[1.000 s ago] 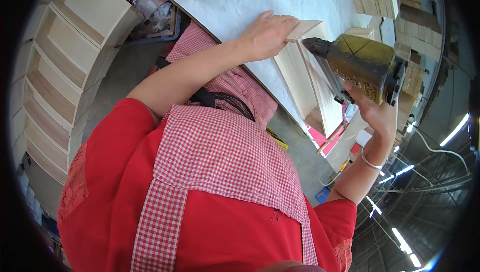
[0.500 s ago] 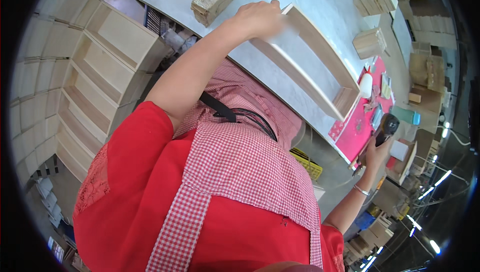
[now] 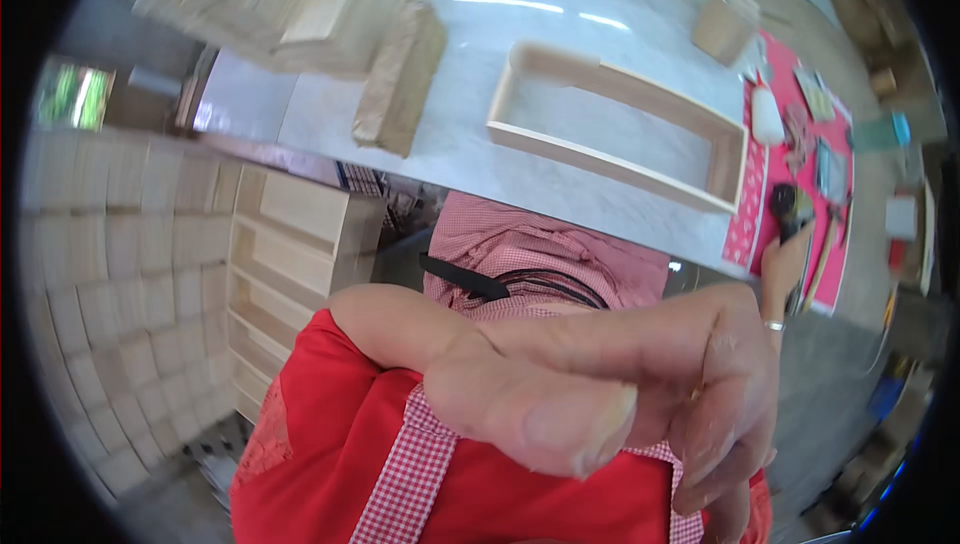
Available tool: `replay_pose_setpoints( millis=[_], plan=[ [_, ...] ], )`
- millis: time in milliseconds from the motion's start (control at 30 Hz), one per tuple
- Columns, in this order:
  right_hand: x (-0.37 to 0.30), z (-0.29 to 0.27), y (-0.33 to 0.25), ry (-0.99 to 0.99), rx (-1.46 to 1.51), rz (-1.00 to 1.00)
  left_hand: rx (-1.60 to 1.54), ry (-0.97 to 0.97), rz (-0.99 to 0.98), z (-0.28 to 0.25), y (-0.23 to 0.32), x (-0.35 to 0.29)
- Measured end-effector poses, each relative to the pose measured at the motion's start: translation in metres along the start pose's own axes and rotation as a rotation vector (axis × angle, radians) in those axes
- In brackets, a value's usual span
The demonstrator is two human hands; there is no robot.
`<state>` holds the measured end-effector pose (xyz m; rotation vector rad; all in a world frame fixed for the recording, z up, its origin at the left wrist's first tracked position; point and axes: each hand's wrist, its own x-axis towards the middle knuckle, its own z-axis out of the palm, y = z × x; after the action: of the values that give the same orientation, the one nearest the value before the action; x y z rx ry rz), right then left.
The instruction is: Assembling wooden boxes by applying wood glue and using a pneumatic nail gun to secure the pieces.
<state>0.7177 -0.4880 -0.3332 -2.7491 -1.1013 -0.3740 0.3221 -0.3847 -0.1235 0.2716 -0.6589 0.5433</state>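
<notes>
My left hand (image 3: 600, 394) is raised close in front of me, off the table. Its thumb stands away from the loosely bent fingers, and no object shows between them. At the right edge of the table, my right hand (image 3: 785, 262) is wrapped around a black hand tool (image 3: 783, 200) with a rounded end, over the pink mat (image 3: 745, 179). What kind of tool it is does not show clearly. A long, narrow wooden frame (image 3: 610, 162) lies flat on the white tabletop (image 3: 480, 64), touched by neither hand.
Stacked pale boards (image 3: 290, 4) and a tape-wrapped brown block (image 3: 400, 84) occupy the table's left. A white bottle (image 3: 766, 116), a cloth (image 3: 797, 129) and a wooden-handled tool (image 3: 826, 254) lie on the mat. Wooden box units (image 3: 285, 274) are stacked at floor left.
My left hand has left the wooden frame and come up close to my view. The frame now lies flat. My right hand has brought the black tool over the pink mat.
</notes>
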Motion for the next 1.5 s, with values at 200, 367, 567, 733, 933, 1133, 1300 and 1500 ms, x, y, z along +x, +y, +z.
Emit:
replay_pose_setpoints(
  millis=[200, 367, 567, 733, 933, 1133, 1300, 1500],
  plan=[
    [-0.005, 0.012, 0.022, 0.193, 0.081, -0.009, -0.159, 0.194, -0.255, 0.007, -0.01, 0.017],
    [-0.022, -0.025, -0.022, 0.257, 0.234, 0.04, -0.224, 0.229, -0.313, 0.004, -0.019, 0.018],
    [-0.049, -0.017, -0.077, 0.236, 0.64, 0.018, -0.22, 0.088, -0.103, -0.015, -0.046, 0.013],
    [-0.066, -0.008, -0.1, 0.019, 1.033, 0.078, -0.08, 0.026, -0.114, -0.019, -0.045, 0.015],
    [-0.082, -0.004, -0.112, -0.027, 1.203, 0.144, 0.894, 0.519, 0.059, -0.053, 0.063, -0.003],
    [-0.082, 0.0, -0.116, -0.096, 1.261, 0.094, 1.571, 1.389, 0.207, -0.144, 0.13, -0.124],
    [-0.048, -0.06, -0.115, -0.063, 1.383, -0.01, 1.543, 1.178, 0.016, -0.133, 0.128, -0.11],
    [0.003, -0.077, -0.121, -0.08, 1.4, -0.065, 1.624, 1.127, -0.023, -0.134, 0.151, -0.054]
  ],
)
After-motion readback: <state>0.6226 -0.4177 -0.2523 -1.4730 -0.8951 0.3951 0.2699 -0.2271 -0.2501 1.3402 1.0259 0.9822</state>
